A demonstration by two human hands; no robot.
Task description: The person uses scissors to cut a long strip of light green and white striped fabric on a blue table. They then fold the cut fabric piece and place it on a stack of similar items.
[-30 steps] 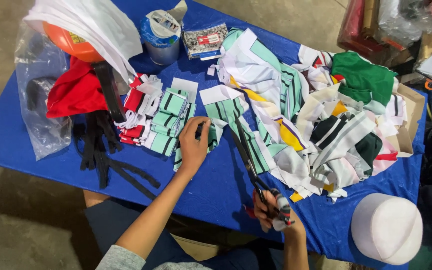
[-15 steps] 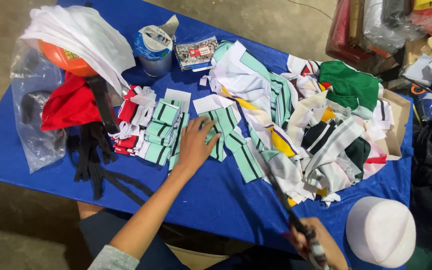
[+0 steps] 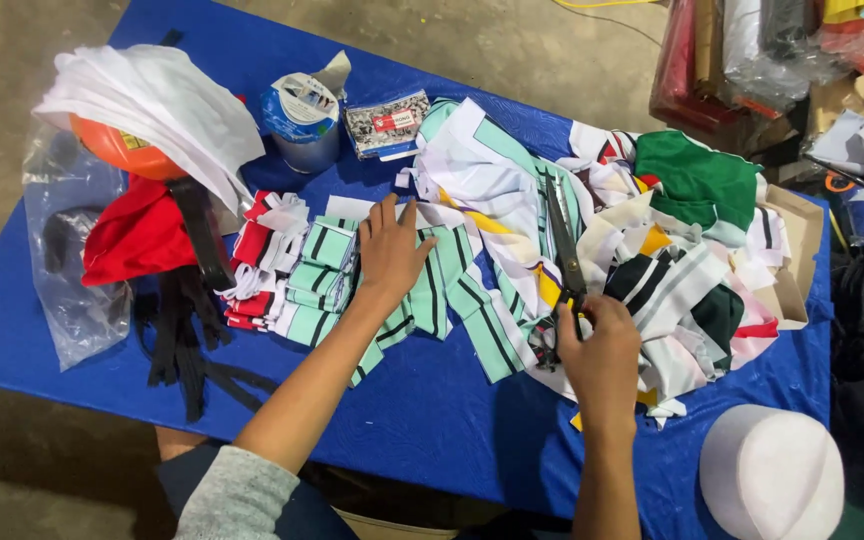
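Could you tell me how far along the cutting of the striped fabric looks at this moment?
Done: small folded mint-green and black striped pieces and red-and-white pieces lie stacked on the blue table. In hand: the left hand presses flat on mint-striped strips, while the right hand grips long black scissors laid over the cloth. Left: a large loose heap of mixed fabric scraps is unsorted.

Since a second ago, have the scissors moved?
Yes. The scissors in the right hand have come up from the blue table's near edge onto the fabric pile.
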